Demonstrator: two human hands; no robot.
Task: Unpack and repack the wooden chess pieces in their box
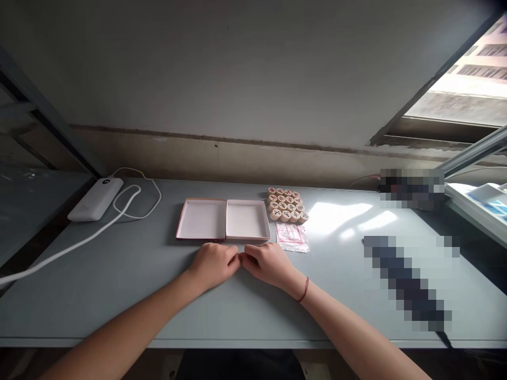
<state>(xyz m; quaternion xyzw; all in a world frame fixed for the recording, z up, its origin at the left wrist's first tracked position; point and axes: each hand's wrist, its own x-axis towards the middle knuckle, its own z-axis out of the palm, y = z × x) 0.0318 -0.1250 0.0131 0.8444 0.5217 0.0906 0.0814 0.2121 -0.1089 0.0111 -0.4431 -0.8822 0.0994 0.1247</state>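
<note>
My left hand [215, 265] and my right hand [268, 262] rest on the desk, curled into fists that meet at the knuckles. No object shows in either one. Just beyond them lie two shallow white trays side by side, the left tray [202, 219] and the right tray [247, 219], both with bare insides. To the right of the trays, round wooden pieces [285, 205] with painted characters stand in stacked rows. A clear plastic bag with red print [292, 236] lies in front of the pieces, nearest to my right hand.
At the back left a white power bank [97, 199] lies with a white cable [83, 243] running to the left edge. A dark blurred-out object [406, 282] is on the right, another [412, 187] at the back right. The wall [222, 158] borders the desk behind.
</note>
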